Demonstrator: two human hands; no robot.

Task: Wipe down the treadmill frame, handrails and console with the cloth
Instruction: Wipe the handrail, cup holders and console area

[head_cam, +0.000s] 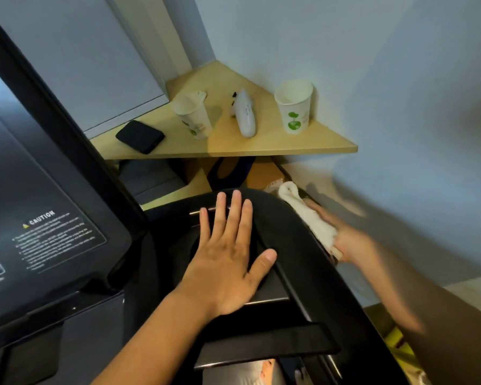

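My left hand [228, 251] lies flat, fingers straight and spread, on the black curved handrail [283, 215] of the treadmill, just right of the console. My right hand [350, 243], blurred, holds a white cloth [308, 215] against the outer right side of that handrail; the fingers are partly hidden behind the rail and cloth. The dark console screen [39, 207] with a CAUTION label fills the left of the view.
A wooden corner shelf [261, 148] beyond the rail carries two paper cups [295, 109], a white remote-like device [245, 115] and a black wallet [140, 136]. A pale wall stands close on the right. Cardboard boxes [264, 173] sit under the shelf.
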